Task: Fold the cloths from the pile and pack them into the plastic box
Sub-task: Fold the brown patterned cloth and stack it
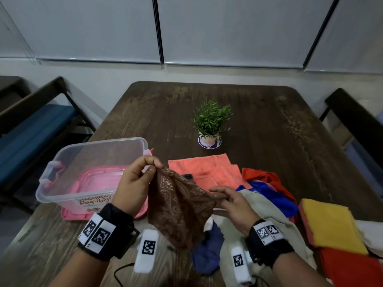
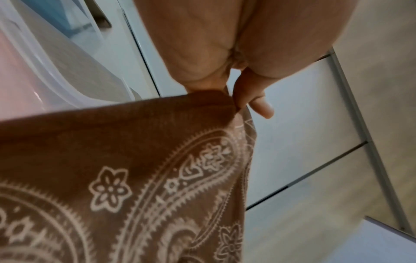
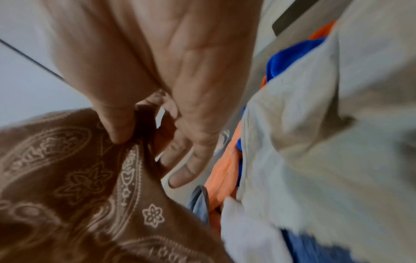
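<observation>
A brown paisley cloth [image 1: 178, 206] hangs in the air between my two hands above the table's near edge. My left hand [image 1: 154, 165] pinches its upper corner [image 2: 227, 99] just in front of the clear plastic box [image 1: 62, 187]. My right hand [image 1: 222, 196] pinches the cloth's other end [image 3: 135, 135] over the pile. The pile [image 1: 267, 193] holds blue, red, beige and dark blue cloths; a beige one [image 3: 315, 142] lies right under my right hand. The box sits on a pink lid [image 1: 68, 214] at the left and shows no cloth inside.
A coral cloth [image 1: 207, 168] lies spread flat behind my hands. Folded yellow [image 1: 331, 224] and red [image 1: 352, 268] cloths lie at the right edge. A small potted plant [image 1: 210, 123] stands mid-table. Chairs stand at both sides of the dark wooden table [image 1: 269, 125].
</observation>
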A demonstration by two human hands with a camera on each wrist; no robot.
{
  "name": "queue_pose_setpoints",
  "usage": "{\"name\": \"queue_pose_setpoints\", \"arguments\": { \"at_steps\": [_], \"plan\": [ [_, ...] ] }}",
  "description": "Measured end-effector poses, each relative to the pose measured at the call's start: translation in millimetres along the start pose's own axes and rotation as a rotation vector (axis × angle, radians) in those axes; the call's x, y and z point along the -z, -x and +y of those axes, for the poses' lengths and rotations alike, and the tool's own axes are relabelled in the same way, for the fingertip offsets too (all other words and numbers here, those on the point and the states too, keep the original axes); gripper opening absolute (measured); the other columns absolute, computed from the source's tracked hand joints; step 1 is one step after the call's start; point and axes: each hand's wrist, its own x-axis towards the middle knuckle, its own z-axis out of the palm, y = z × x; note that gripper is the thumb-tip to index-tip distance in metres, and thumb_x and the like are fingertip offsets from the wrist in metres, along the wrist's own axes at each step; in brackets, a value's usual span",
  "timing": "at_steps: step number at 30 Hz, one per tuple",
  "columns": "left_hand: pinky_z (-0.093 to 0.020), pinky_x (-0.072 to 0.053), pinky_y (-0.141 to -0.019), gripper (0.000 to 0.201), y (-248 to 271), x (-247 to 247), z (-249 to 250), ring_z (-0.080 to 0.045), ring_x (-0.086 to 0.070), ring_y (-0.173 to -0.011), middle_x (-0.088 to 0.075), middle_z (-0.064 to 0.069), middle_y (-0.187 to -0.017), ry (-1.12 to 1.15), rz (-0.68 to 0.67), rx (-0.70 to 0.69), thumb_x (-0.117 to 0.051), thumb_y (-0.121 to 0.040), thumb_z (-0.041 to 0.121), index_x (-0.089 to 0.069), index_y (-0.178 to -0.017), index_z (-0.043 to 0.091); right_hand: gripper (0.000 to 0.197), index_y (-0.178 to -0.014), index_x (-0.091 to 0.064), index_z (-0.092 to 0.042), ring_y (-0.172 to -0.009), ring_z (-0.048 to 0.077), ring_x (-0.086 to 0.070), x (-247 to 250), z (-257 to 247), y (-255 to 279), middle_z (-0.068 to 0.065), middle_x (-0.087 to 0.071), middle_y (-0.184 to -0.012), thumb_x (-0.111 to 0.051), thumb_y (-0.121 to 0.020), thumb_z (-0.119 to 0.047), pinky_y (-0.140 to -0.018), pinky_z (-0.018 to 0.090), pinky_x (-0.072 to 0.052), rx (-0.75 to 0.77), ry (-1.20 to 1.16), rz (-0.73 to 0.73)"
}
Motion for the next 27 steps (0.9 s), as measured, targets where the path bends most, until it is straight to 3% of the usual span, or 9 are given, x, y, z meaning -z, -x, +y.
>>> {"name": "queue_pose_setpoints", "arguments": {
  "at_steps": [5,8,10,13,16,19,23,25,27],
  "plan": [
    [-0.021,-0.055,-0.081,0.029,-4.7,28.0,-25.1,-0.014,-0.067,-0.094,-0.073,-0.002,-0.102,-0.149,0.082,0.032,-0.060,-0.086,-0.011,-0.069,-0.106,0.008,0.030,-0.086,-0.075,-0.026,-0.084,0.018,-0.069,27.1,-30.6,-2.6,-0.001,-0.074,-0.091,-0.065,-0.090,0.002,-0.070,0.031,-0.057,0.201,0.187,0.139],
    [-0.035,-0.053,-0.094,0.033,-6.1,42.9,-39.7,-0.017,-0.066,-0.104,-0.071,-0.003,-0.107,-0.495,0.101,-0.056,-0.067,-0.084,-0.004,-0.072,-0.108,0.018,0.032,-0.081,-0.072,-0.027,-0.079,0.018,-0.068,40.3,-45.9,-6.4,0.006,-0.073,-0.085,-0.069,-0.086,0.004,-0.072,0.035,-0.055,0.311,0.225,0.203],
    [-0.037,-0.052,-0.092,0.031,-4.5,46.9,-43.8,-0.012,-0.065,-0.098,-0.070,0.003,-0.099,-0.695,0.126,-0.123,-0.073,-0.082,0.004,-0.073,-0.101,0.029,0.031,-0.083,-0.070,-0.025,-0.075,0.014,-0.067,44.6,-54.8,-7.1,0.006,-0.073,-0.082,-0.068,-0.088,0.005,-0.071,0.036,-0.055,0.365,0.265,0.232],
    [-0.023,-0.052,-0.079,0.033,0.2,47.7,-42.8,-0.004,-0.062,-0.083,-0.066,0.010,-0.087,-0.792,0.148,-0.194,-0.078,-0.078,0.009,-0.070,-0.085,0.040,0.030,-0.084,-0.073,-0.028,-0.075,0.013,-0.066,46.5,-66.9,-4.5,0.003,-0.073,-0.082,-0.063,-0.093,-0.001,-0.071,0.033,-0.055,0.396,0.331,0.220],
    [-0.014,-0.050,-0.073,0.024,1.3,51.1,-39.8,-0.004,-0.061,-0.087,-0.063,0.001,-0.092,-0.689,0.133,-0.166,-0.078,-0.075,0.007,-0.074,-0.076,0.030,0.023,-0.088,-0.069,-0.018,-0.077,0.009,-0.066,44.0,-77.4,2.9,-0.002,-0.072,-0.081,-0.056,-0.097,-0.001,-0.071,0.023,-0.055,0.418,0.289,0.195],
    [-0.020,-0.053,-0.084,0.008,0.3,56.7,-36.7,-0.015,-0.065,-0.101,-0.067,-0.011,-0.105,-0.281,0.051,-0.111,-0.077,-0.074,0.012,-0.072,-0.073,0.017,0.017,-0.094,-0.061,-0.008,-0.071,0.009,-0.067,37.0,-84.6,9.7,0.000,-0.071,-0.075,-0.048,-0.101,-0.001,-0.064,0.022,-0.056,0.385,0.128,0.136],
    [-0.028,-0.056,-0.069,0.046,-0.3,51.1,-38.9,-0.017,-0.065,-0.076,-0.069,-0.010,-0.085,0.088,-0.003,0.058,-0.084,-0.064,0.048,-0.064,-0.081,0.012,0.012,-0.099,-0.058,-0.007,-0.065,0.013,-0.068,26.6,-83.1,10.4,0.005,-0.072,-0.075,-0.047,-0.101,-0.004,-0.055,0.025,-0.055,0.275,-0.009,0.091],
    [-0.025,-0.054,-0.057,0.048,-2.5,43.3,-45.0,-0.016,-0.064,-0.068,-0.069,-0.008,-0.080,0.084,0.070,0.150,-0.081,-0.069,0.043,-0.062,-0.091,0.005,0.011,-0.099,-0.060,-0.006,-0.064,0.016,-0.068,22.9,-75.5,6.3,0.010,-0.071,-0.078,-0.049,-0.102,-0.008,-0.054,0.027,-0.055,0.169,-0.022,0.110],
    [-0.022,-0.050,-0.049,0.026,-4.7,36.3,-53.5,-0.016,-0.062,-0.059,-0.070,-0.006,-0.072,0.015,0.148,0.237,-0.069,-0.084,0.023,-0.061,-0.090,-0.001,0.010,-0.098,-0.061,-0.007,-0.069,0.019,-0.069,21.0,-64.3,1.0,0.013,-0.071,-0.084,-0.052,-0.101,-0.011,-0.057,0.029,-0.056,0.062,0.000,0.134]
  ]
}}
